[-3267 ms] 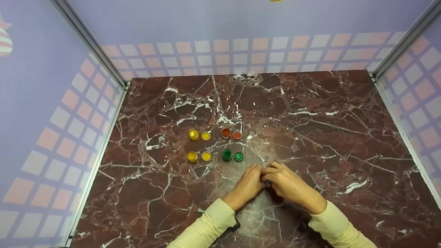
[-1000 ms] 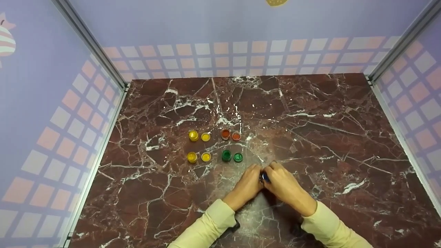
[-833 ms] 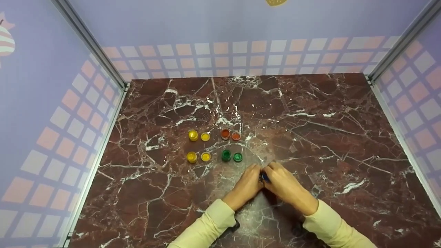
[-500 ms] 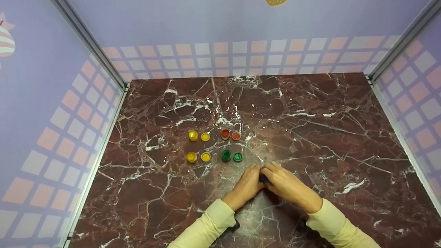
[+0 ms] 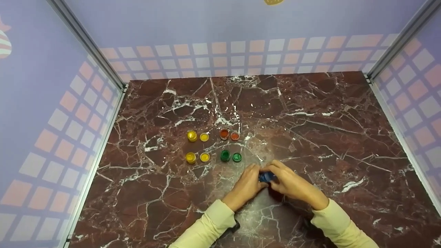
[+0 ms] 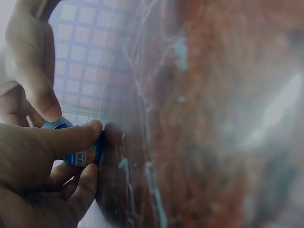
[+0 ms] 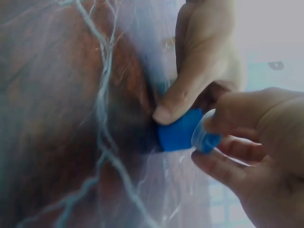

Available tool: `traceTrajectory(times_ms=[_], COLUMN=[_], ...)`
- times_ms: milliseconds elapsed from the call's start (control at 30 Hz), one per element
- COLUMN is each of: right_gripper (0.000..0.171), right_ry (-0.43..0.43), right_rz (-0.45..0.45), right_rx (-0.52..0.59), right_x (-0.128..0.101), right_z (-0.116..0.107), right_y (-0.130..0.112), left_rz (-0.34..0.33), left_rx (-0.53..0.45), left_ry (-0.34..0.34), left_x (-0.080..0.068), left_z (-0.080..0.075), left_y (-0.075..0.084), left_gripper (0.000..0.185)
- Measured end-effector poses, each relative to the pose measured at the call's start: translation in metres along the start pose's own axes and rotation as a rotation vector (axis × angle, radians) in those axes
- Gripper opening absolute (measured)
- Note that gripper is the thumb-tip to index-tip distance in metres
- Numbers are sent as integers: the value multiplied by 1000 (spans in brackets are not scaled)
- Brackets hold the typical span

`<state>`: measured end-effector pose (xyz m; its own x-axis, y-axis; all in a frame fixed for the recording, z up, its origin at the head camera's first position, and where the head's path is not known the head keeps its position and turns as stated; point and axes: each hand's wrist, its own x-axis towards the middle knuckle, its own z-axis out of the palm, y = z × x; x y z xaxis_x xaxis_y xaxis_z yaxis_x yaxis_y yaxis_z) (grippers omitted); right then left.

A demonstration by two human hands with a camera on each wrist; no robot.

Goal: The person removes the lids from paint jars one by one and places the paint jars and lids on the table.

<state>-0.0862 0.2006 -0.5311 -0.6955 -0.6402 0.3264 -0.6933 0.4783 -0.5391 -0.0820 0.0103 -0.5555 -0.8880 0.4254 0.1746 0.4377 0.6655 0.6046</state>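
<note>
Both hands on a small blue pot, lid coming apart

Dark red marble tabletop (image 5: 310,120) with white veins, lilac checked walls round it. Near the front middle, left hand (image 5: 245,187) and right hand (image 5: 293,186) meet on a tiny blue paint pot (image 5: 266,177). Left fingers curl round the pot body (image 7: 179,133), printed label showing. Right fingertips pinch its blue lid (image 7: 205,137), tilted at the rim. Just behind: yellow pots (image 5: 191,157), orange pot (image 5: 224,134), green pot (image 5: 225,155), each beside its lid.
</note>
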Motion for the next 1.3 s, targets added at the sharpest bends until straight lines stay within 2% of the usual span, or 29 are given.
traceTrajectory(times_ms=[200, 367, 600, 733, 867, 1033, 1300], right_gripper=[54, 48, 39, 35, 39, 46, 53], right_ry=[56, 114, 157, 182, 184, 157, 115], right_rz=[98, 212, 320, 368, 427, 471, 394], right_rx=[138, 235, 546, 662, 763, 776, 805], right_x=[-10, -20, -28, -31, -33, -35, -34], right_z=[3, 6, 9, 10, 7, 5, 1], right_y=[7, 12, 20, 24, 25, 26, 28], left_rz=[-49, -33, -36, -39, -43, -43, -58], left_rx=[-23, -15, -16, 11, 46, 60, 53], left_ry=[-16, -19, -24, -24, -13, -6, -5], left_x=[1, 0, 0, 0, 1, 6, 18], left_z=[-4, -3, -2, -2, -3, -4, -8], left_y=[4, 5, 7, 9, 11, 9, 5], left_gripper=[36, 36, 35, 33, 34, 35, 32])
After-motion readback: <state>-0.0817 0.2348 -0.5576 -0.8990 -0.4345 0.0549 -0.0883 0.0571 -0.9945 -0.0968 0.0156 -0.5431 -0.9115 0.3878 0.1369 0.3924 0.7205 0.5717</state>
